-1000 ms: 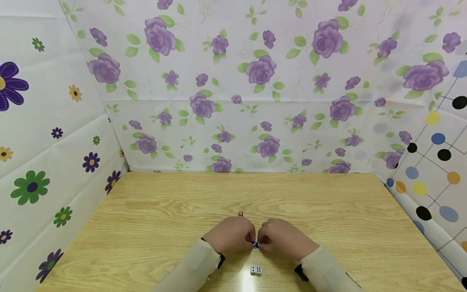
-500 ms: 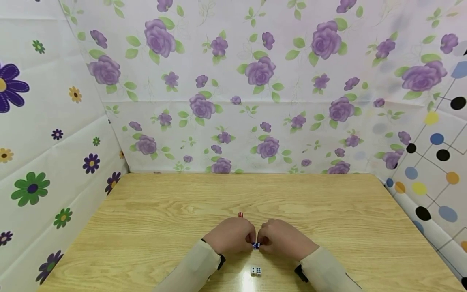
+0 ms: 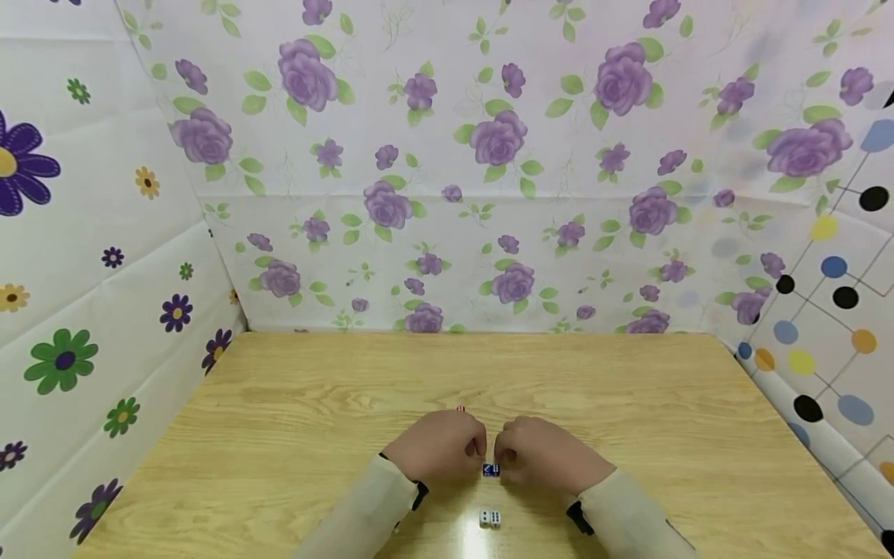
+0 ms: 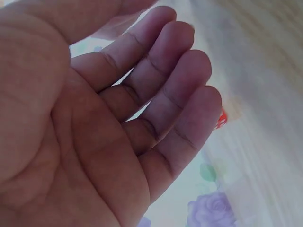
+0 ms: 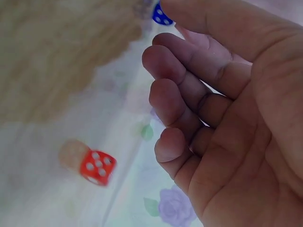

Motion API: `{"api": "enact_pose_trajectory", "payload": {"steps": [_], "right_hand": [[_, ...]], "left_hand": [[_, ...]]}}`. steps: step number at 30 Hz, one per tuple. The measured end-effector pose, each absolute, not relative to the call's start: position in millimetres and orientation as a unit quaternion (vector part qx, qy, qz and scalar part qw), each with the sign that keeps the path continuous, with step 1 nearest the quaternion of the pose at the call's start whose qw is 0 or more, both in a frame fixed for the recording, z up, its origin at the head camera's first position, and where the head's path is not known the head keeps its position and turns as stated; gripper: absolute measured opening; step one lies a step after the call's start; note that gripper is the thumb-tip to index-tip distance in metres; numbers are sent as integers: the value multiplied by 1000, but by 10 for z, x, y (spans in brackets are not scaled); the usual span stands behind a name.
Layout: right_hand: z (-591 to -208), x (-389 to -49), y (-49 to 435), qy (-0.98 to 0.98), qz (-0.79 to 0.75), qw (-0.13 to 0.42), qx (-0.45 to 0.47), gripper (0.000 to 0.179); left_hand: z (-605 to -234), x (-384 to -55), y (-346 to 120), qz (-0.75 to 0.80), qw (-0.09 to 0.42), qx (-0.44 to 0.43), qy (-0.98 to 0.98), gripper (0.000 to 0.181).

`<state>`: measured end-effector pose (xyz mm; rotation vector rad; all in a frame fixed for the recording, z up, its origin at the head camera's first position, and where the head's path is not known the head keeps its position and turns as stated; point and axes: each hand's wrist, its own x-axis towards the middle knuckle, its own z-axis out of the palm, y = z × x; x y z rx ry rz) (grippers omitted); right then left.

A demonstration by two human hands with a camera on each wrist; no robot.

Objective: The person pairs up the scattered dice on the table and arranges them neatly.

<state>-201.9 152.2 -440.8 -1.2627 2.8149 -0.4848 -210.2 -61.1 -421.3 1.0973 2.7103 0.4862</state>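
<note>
Two blue dice sit side by side on the table between my hands in the head view. My left hand is just to their left with its fingers loosely bent; the left wrist view shows no object in its palm. On the other side is my right hand, fingertips right by the nearer blue die. The right wrist view has one blue die partly covered by the thumb, and relaxed, bent fingers. Beyond the left hand lies a red die, partly hidden behind the knuckles in the head view.
Two white dice stand together nearer the person, below the blue pair. The wooden table meets a flowered cloth at the back, with patterned cloths on the left and right sides.
The fingers of both hands have drawn slightly away from the blue dice, which now show more fully. The white dice have stayed in place.
</note>
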Motion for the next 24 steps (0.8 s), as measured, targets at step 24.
{"api": "enact_pose_trajectory", "payload": {"steps": [24], "right_hand": [[-4107,-1992,2212,958,-120,-63,-253,24]], "left_hand": [[-3985,-2207,-939,193,38,292,936,36]]}}
